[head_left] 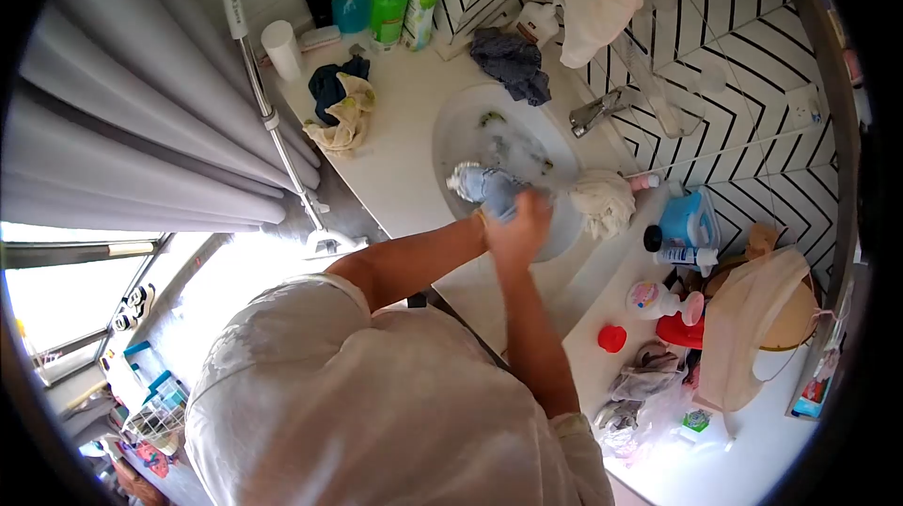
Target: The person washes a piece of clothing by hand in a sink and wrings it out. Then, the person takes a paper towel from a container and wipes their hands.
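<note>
A wet, light-blue cloth [483, 183] is bunched above the white sink basin [448, 120], with foam on its far end. My right hand [525, 224] is closed around its near end, slightly blurred. My left hand [491, 224] meets it there, closed on the same cloth and largely covered by the right hand and the fabric. Sudsy water [508, 144] with dark bits lies in the basin. A chrome faucet [599, 111] juts over the basin's right side. A cream cloth [603, 203] rests at the basin's right rim.
A dark grey cloth [511, 64] lies at the back rim. Left on the counter are a dark cloth with a cream one [345, 116] and several pump bottles [388, 12]. Bottles [654, 300], a red cap [611, 339] and bags stand right. A metal pole [259, 83] leans by the curtain.
</note>
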Available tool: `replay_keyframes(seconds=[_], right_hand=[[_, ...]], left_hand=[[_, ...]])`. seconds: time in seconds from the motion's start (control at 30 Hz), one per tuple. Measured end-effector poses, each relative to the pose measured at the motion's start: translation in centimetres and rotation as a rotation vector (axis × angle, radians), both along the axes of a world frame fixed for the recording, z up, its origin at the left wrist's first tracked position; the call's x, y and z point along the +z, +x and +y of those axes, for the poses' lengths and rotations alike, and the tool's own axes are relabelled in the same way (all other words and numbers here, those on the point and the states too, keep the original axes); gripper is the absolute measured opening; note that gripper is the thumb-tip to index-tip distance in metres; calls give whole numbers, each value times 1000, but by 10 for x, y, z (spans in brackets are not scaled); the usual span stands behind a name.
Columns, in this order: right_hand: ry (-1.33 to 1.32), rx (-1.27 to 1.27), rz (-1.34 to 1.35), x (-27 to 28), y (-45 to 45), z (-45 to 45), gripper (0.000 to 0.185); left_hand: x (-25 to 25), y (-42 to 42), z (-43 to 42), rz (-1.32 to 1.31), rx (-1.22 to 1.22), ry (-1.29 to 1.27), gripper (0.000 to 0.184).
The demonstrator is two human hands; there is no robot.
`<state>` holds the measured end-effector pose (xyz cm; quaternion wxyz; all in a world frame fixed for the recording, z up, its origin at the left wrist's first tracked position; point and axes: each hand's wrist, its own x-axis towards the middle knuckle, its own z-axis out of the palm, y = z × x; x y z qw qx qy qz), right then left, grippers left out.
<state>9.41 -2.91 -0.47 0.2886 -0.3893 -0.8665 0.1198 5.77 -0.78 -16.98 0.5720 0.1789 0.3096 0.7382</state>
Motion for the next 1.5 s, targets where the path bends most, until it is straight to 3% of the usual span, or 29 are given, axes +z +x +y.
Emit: replay_keyframes(seconds=[0.07,0.13,0.17,0.23,0.3,0.4,0.47,0.53,0.57,0.6,0.7,0.77,0.8,0.83,0.93,0.97,1.03,1.13,1.2,1.27,1.3,1.37,1.47,1.5], right_hand=[[-320,-325,-1,-11,0,53,30],[-388,-326,193,-25,6,66,33],[-412,-322,289,-26,8,72,35],[-185,-240,353,-24,1,36,45],[10,20,29,-18,-7,-8,48],[-93,-107,-166,-15,-16,21,51],[-228,-325,76,-30,-14,64,51],[-422,-426,244,-22,-11,81,51],[-315,-357,285,-23,-11,75,50],[-212,-286,318,-27,-14,54,49],[-65,-98,209,2,-33,-4,48],[-196,-233,106,-16,-27,27,50],[-261,-297,47,-25,-24,43,51],[-518,-441,211,-29,-20,66,52],[-531,-578,338,-28,-20,77,50],[-357,-446,296,-28,-20,66,49],[-40,-180,198,-20,-23,19,45],[144,-56,-62,-14,-28,1,41],[-272,-350,71,-34,-18,53,40],[-768,-395,310,-26,-10,79,38],[-655,-385,300,-24,-8,71,38],[-423,-353,272,-22,-6,43,37],[-173,-66,183,-27,-6,-2,38],[-87,-34,106,-30,-6,-8,38]], left_hand=[[-25,11,9,54,-46,-43,33],[-14,10,10,-136,-106,-165,32],[20,-3,8,-357,-138,-264,32],[99,-37,-9,-683,-252,-390,31],[93,-41,-13,-635,-264,-338,31],[73,-39,-10,-557,-291,-254,32],[47,-35,-8,-502,-310,-206,32],[47,-33,5,-40,-146,-120,29],[46,-38,11,-350,-206,-206,29],[78,-49,5,-665,-265,-299,29],[68,-48,-2,-208,-152,-126,29],[59,-46,-6,103,-73,-4,30],[56,-44,-7,187,-77,-7,30],[52,-43,-7,272,-79,-11,30],[70,-54,0,415,-107,-200,33],[85,-60,-3,523,-40,-260,32],[98,-64,-9,444,-3,-332,32],[87,-58,-7,-105,-80,-372,35],[79,-51,-15,-465,-109,-391,38],[88,-50,-28,866,-51,-341,62],[91,-49,-31,1524,-17,-249,75],[85,-54,-33,1473,104,-236,50],[112,14,-14,402,688,-555,38],[80,23,-16,270,725,-311,39]])
